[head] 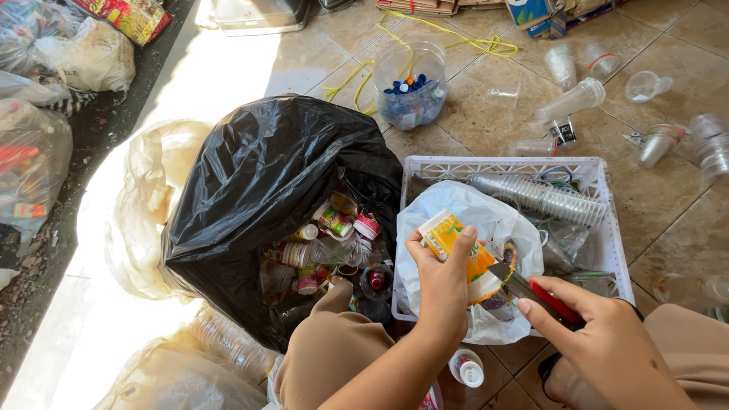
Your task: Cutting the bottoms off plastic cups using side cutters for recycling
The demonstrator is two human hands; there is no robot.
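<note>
My left hand (pixel 440 281) grips a small yellow and orange drink bottle (pixel 453 241) with a white cap, held over a white plastic bag (pixel 486 209). My right hand (pixel 600 342) holds a red-handled cutter (pixel 543 298) whose blade touches the bottle's lower end. The white bag lies in a white plastic crate (pixel 607 197) that also holds a row of stacked clear cups (pixel 547 197).
A black rubbish bag (pixel 258 190) full of small bottles and cups lies open on the left. A clear jar (pixel 410 83) of blue caps stands on the tiled floor behind it. Loose clear cups (pixel 569 99) are scattered at the upper right. More bags lie at the left.
</note>
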